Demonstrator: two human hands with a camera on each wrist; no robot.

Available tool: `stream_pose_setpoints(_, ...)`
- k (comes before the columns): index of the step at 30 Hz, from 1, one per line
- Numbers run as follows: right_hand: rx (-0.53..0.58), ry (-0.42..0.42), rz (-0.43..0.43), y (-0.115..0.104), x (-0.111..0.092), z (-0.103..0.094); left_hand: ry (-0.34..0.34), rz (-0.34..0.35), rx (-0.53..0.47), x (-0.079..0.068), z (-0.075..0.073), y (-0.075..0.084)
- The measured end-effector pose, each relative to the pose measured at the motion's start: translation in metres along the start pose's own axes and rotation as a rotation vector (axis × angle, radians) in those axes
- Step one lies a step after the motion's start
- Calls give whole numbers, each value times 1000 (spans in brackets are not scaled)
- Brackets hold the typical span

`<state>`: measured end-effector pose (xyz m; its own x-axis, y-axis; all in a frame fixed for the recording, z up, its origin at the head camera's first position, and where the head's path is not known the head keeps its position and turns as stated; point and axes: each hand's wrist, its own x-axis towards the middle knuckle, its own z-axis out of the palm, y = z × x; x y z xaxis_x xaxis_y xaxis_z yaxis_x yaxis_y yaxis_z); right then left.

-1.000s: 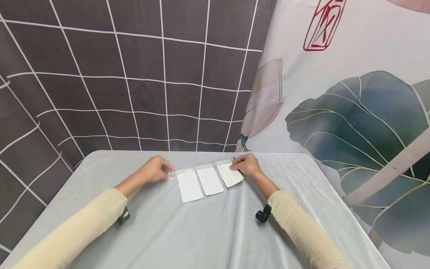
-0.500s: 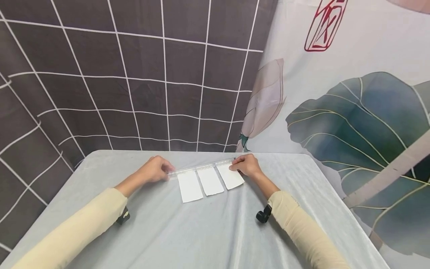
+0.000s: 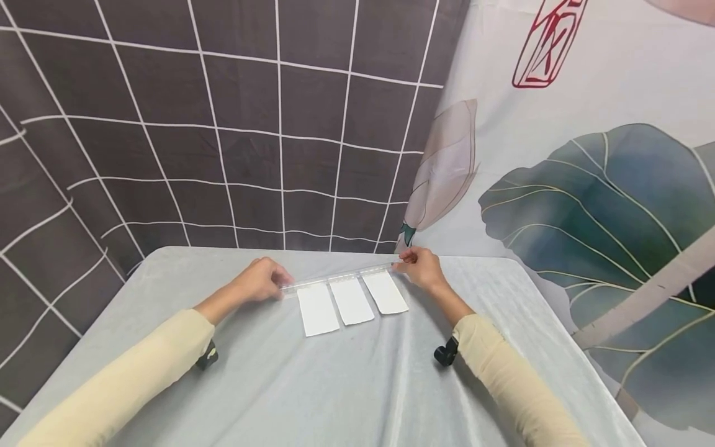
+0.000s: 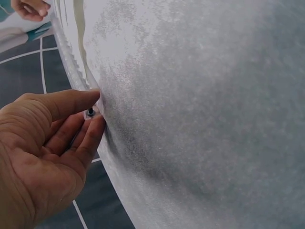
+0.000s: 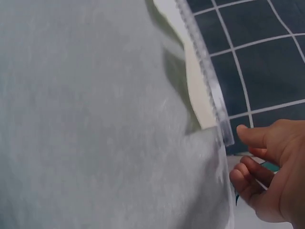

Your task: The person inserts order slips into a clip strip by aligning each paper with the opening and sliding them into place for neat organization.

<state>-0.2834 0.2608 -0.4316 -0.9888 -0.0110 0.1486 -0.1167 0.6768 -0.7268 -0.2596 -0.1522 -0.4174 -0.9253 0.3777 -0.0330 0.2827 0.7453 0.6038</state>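
A clear plastic strip [image 3: 341, 275] with a finely notched edge lies slantwise near the far side of the table. Three white paper pieces, the left piece [image 3: 318, 311], the middle piece [image 3: 352, 302] and the right piece [image 3: 386, 293], hang down from it in a row. My left hand [image 3: 258, 280] pinches the strip's left end between thumb and fingers; a small dark bit [image 4: 90, 112] shows there in the left wrist view. At the right end, my right hand [image 5: 279, 167] has its thumb and fingers apart, beside the strip end [image 5: 224, 129] and holding nothing.
A pale grey cloth [image 3: 346, 385] covers the table. Behind the far edge hangs a dark curtain [image 3: 234, 155] with white grid lines, and to the right a white curtain [image 3: 491, 124] with leaf prints. Black wrist cameras, such as the right camera [image 3: 445, 352], sit under the sleeves.
My right hand has let go of the right paper piece and strip end and moved slightly right and away. The left hand keeps its grip, and the papers stay put.
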Motion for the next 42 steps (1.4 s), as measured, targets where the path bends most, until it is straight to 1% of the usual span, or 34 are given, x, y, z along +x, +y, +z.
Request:
stream_pose_setpoints(4, -43, -74, -35, 3, 4, 2, -2, -1, 7, 1, 0, -1)
stream_pose_setpoints(5, -62, -100, -30, -3, 2, 2, -4, -2, 8, 1, 0, -1)
stream_pose_setpoints(6, -78, -115, -41, -2, 3, 3, -6, -1, 9, 1, 0, -1)
stream_pose_setpoints(13, -199, -186, -147, 2, 9, 8, -11, 4, 5, 1, 1, 0)
stream_pose_setpoints(18, -247, -232, -231, 5, 13, 7, -11, 34, 0, 2, 3, -2)
stream_pose_setpoints(20, -257, -236, -269, 6, 15, 7, -1, 49, -4, 2, 3, -3)
stream_pose_setpoints(21, -248, -236, -308, 16, 20, 9, 3, 55, -4, 2, 3, -4)
stream_pose_setpoints(24, -272, -227, -344, 19, 21, 11, 7, 71, 1, 2, 2, -5)
stream_pose_setpoints(27, -294, -212, -346, 19, 20, 13, 8, 86, 19, 3, 2, -5)
stream_pose_setpoints(28, -314, -209, -326, 10, 15, 12, 8, 89, 24, 3, 1, -5)
stream_pose_setpoints(34, -328, -205, -332, 6, 12, 13, 0, 94, 30, 4, -1, -3)
stream_pose_setpoints(42, -327, -176, -345, 7, 11, 11, -3, 128, 47, 17, -9, -2)
